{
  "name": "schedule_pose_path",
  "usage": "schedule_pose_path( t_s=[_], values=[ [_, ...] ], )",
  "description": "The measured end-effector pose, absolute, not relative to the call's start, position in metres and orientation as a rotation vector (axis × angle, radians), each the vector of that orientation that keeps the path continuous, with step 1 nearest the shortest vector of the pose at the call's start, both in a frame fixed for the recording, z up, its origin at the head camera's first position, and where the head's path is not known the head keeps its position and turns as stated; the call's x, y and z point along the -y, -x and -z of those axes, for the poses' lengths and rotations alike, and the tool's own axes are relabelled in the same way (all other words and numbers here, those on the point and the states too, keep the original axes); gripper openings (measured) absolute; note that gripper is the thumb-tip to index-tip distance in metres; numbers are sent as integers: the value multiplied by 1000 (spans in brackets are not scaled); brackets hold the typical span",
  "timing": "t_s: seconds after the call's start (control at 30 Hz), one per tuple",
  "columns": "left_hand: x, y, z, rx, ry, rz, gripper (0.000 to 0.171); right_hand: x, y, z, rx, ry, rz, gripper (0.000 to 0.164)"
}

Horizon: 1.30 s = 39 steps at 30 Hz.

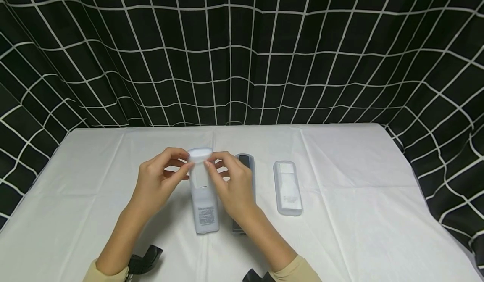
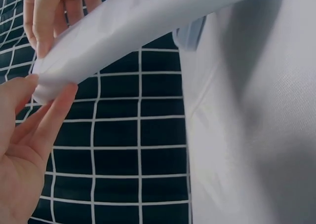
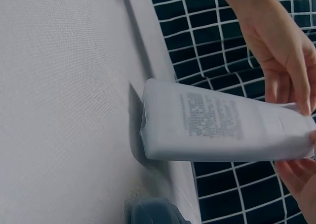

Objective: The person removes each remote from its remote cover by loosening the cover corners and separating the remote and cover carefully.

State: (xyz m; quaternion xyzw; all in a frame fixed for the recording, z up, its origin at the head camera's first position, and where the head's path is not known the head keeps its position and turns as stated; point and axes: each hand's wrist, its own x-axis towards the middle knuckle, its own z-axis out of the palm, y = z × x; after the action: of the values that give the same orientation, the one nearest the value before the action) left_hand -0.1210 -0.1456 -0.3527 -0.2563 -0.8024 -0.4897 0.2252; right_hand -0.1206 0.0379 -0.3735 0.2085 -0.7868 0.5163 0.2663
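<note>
A white remote control [image 1: 204,193] in a cloudy translucent cover is held back side up, with fine print on its lower half. My left hand [image 1: 153,183] pinches the left corner of its far end between thumb and fingers. On the opposite corner, my right hand [image 1: 236,187] pinches the cover the same way. The left wrist view has the remote [image 2: 116,36] slanting from the fingertips toward the table. In the right wrist view, the remote's near end [image 3: 158,120] hangs close to the white cloth, and print shows through the cover.
Partly hidden behind the right hand lies a dark-faced remote [image 1: 245,161] in a cover. Farther right, a shorter white remote [image 1: 288,188] in a clear cover lies back side up. White cloth [image 1: 359,214] covers the table; a black curtain with white grid lines [image 1: 242,67] stands behind.
</note>
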Motion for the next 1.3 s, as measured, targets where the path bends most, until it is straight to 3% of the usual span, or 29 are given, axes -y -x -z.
schedule_pose_path(
  t_s=[0.57, 1.3],
  values=[
    [143, 119, 351, 2255, 653, 1325, 37, -35, 117, 372, 2156, -552, -1369, 10],
    [146, 115, 344, 2272, 638, 1438, 32, -35, 118, 367, 2071, -578, -1189, 11]
  ],
)
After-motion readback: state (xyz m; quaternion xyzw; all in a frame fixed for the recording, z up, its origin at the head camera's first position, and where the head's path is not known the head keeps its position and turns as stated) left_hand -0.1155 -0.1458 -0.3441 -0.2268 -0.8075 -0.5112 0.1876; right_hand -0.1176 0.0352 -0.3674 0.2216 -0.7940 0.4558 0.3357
